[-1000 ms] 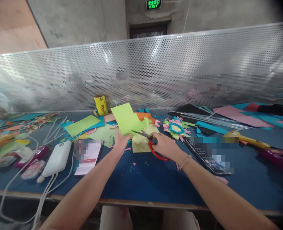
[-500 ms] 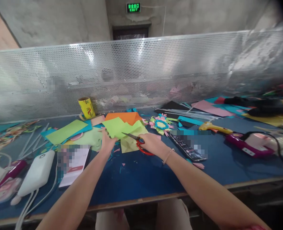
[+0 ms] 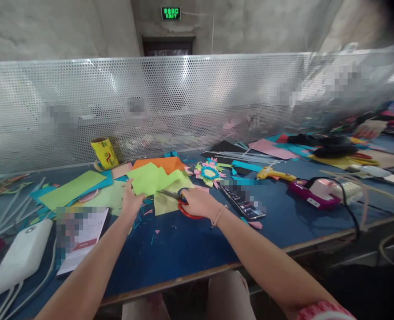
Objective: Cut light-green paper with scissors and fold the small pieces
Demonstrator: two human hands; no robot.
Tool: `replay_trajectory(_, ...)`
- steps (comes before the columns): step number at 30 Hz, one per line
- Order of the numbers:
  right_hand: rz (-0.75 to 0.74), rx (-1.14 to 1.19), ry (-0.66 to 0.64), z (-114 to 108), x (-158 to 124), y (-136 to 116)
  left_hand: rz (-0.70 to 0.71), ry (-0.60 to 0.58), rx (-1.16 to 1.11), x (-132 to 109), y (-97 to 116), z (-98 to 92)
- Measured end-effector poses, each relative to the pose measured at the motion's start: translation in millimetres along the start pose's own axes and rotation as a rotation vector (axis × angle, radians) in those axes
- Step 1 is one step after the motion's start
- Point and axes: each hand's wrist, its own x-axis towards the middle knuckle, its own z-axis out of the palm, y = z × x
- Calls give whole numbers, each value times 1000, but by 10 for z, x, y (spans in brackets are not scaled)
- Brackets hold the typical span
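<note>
item 1: lime sheet [image 3: 148,180], creased, mid-desk, in front of me, overlapping a pale green-yellow sheet [image 3: 165,205] and near an orange sheet [image 3: 163,163].
item 2: left grip [image 3: 132,201], mine; fingers and thumb pinching the lime sheet at its left edge.
item 3: right grip [image 3: 197,202], mine; closed about the red handles of the scissors [image 3: 174,195], tips pointing left, by the lime sheet's near edge. whether paper lies between the blades, i cannot tell.
item 4: paper flower [image 3: 210,172], blue, pink and green, beyond my right grip.
item 5: yellow roll [image 3: 104,153], leaning by the mesh partition [image 3: 66,98].
item 6: desk [image 3: 157,262], blue, strewn with small clippings [image 3: 157,231].
step in hand, as i judge it: trimming the lime sheet. next move, i judge: keep the sheet taut on the left, line up the blades with its edge, and spare the pale sheet beneath.
</note>
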Motion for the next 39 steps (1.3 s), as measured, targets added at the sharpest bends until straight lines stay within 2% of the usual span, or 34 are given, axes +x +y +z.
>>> replay_trajectory(3, -48, 14, -41, -51, -106, 3, -6, 22, 85, -10, 12, -5)
replay_trajectory(6, -100, 203, -15, -193, -301, 158, 0, 36, 97, -17, 65, -13)
replay_trajectory(8, -92, 289, 62, -296, -471, 408, 16, 52, 69, -25, 115, -18)
replay_trajectory(11, 77, 306, 191, -363, -734, 948, 28, 70, 39, -48, 178, -17)
replay_trajectory(14, 162, 272, 349, -281, -956, 1431, -5, 67, 10, -79, 206, -1)
replay_trajectory(16, 172, 293, 394, -180, -1073, 1604, -39, 44, -4, -103, 208, 15)
replay_trajectory(21, 222, 356, 402, -6, -1237, 1618, -49, -15, 6, -166, 216, 44)
replay_trajectory(31, 230, 309, 268, 13, -1270, 1536, -62, -64, 14, -224, 285, 36)
replay_trajectory(39, 218, 264, 259, 85, -1243, 1564, -84, -81, 15, -293, 347, 62)
